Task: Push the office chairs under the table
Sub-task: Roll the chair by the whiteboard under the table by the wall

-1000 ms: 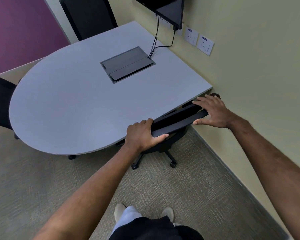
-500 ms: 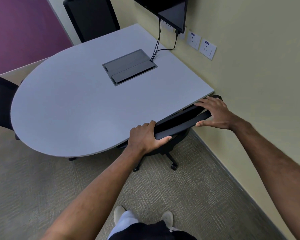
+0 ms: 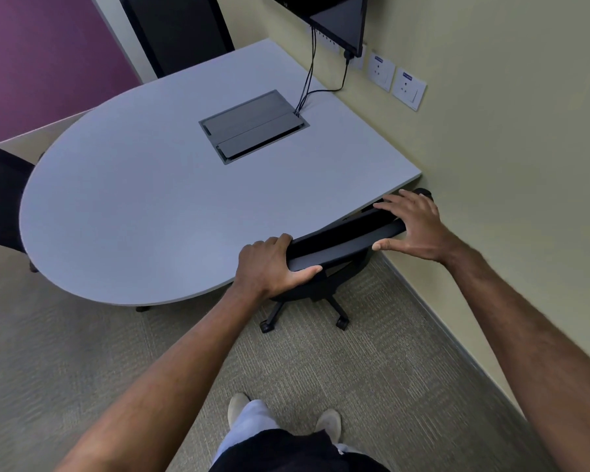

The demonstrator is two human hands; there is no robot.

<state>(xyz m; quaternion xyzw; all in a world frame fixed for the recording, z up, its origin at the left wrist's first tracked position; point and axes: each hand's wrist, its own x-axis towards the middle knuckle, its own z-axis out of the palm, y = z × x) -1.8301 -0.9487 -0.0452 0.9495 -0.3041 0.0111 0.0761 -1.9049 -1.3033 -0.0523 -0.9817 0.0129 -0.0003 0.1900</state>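
A black office chair (image 3: 341, 245) stands at the near right edge of the grey rounded table (image 3: 143, 212). Its seat is hidden under the tabletop; the backrest top and two castors show. My left hand (image 3: 273, 264) grips the left end of the backrest top, thumb on the near side. My right hand (image 3: 413, 226) lies over the right end, fingers spread across the top and thumb against the near face. A second black chair (image 3: 0, 195) sits at the table's left end, and a third (image 3: 178, 28) at the far side.
A yellow wall (image 3: 511, 165) runs close along the right of the chair, with sockets (image 3: 397, 80) and a mounted screen (image 3: 341, 22). Cables drop into a grey cable box (image 3: 252, 126) in the tabletop. Carpet (image 3: 82, 352) lies open on my near left; my feet are below.
Hardly anything has changed. Both hands stay on the chair's backrest, and the chair keeps its place at the table edge. The view has shifted only slightly.
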